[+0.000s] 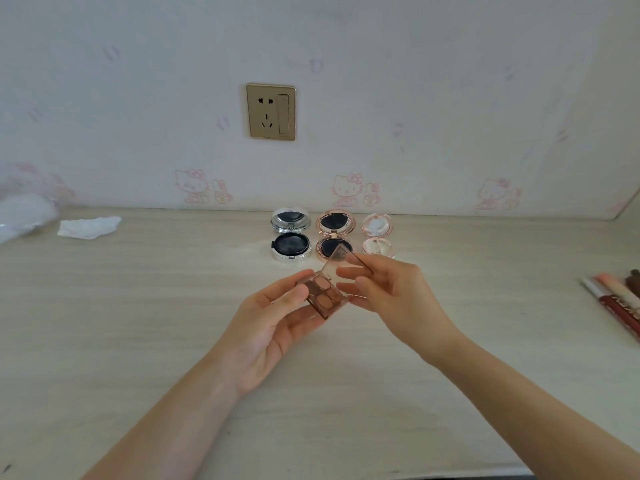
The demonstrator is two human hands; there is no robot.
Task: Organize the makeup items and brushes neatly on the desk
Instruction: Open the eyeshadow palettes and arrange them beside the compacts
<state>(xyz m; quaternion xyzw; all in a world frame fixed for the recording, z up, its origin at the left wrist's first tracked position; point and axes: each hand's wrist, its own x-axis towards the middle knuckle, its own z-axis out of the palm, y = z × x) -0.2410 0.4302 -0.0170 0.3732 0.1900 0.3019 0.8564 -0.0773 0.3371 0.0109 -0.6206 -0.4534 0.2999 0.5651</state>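
Holding a small eyeshadow palette point(323, 295) above the middle of the desk point(138, 323), the left hand point(273, 327) cups the brown base between thumb and curled fingers, while the right hand point(384, 289) pinches the clear hinged lid point(341, 263), which stands open. The palette looks light and rigid, its plastic probably slick, and the pressed powder pans are likely fragile, so the base edges seem the safest grip; the hinge should not be forced. Along the desk's back edge sit three open compacts point(332, 235), side by side. Tubes point(616, 303) lie at the right edge.
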